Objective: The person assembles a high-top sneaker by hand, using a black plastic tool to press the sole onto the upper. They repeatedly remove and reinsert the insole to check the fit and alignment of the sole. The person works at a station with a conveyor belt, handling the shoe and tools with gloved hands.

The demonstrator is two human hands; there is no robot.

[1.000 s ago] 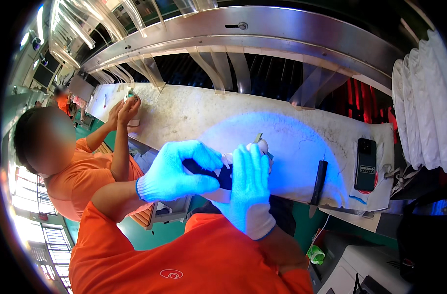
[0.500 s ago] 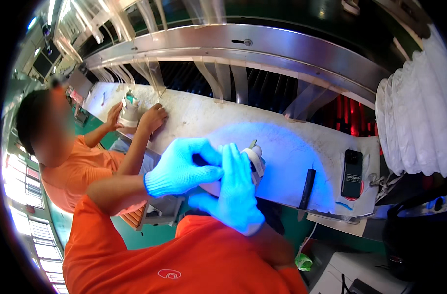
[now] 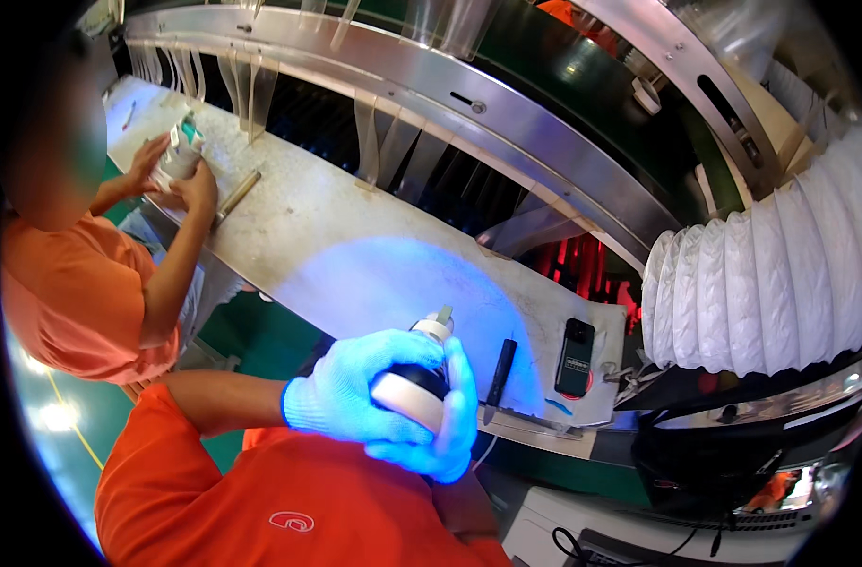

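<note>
Both hands gloved in blue, both wrapped round one white-and-black bottle held close to the chest, just in front of the near edge of the steel bench. Left hand curls over the top and side, fingers closed on the body. Right hand cups it from below and the right, fingers closed up along the side. The bottle's pale cap end pokes out above the gloves, tilted toward the bench.

Blue-violet light patch on the bench surface right behind the bottle. To the right on the bench — a dark pen-shaped tool, then a small black handheld device beside it, both well clear of the hands. White pleated duct at far right. Curved metal rail with clear hanging strips runs above the bench.

At left, a co-worker in orange holds a white bottle with both hands over the far end of the bench; a metal rod lies just beside them.
</note>
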